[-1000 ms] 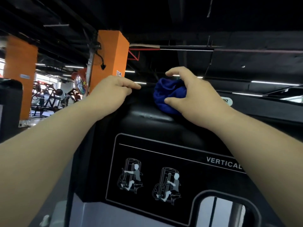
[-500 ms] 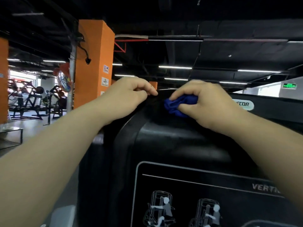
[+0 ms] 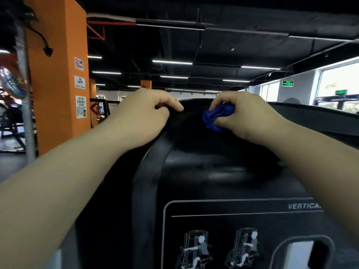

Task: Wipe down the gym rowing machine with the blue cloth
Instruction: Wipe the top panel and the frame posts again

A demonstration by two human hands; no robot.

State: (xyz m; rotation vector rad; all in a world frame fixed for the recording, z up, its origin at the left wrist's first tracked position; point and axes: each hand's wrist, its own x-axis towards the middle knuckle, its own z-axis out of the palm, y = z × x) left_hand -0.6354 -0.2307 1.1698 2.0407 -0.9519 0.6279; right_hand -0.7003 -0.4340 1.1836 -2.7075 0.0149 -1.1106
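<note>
The rowing machine's black shroud (image 3: 213, 171) fills the lower middle of the head view, with a white-outlined label showing two rowing figures and the word VERTICAL. My right hand (image 3: 244, 115) grips a bunched blue cloth (image 3: 217, 116) and holds it against the top of the shroud. My left hand (image 3: 143, 115) has its fingers curled over the shroud's upper left edge. Most of the cloth is hidden under my right fingers.
An orange pillar (image 3: 58, 74) with paper notices stands at the left, beside a grey pole (image 3: 25, 105). Other gym machines sit on the floor far left. Windows and green exit signs (image 3: 287, 83) are at the right. The ceiling is dark with strip lights.
The view has tipped down and nearer to the shroud. My right hand has shifted the cloth along the top of the shroud. My left hand stays on the upper left edge.
</note>
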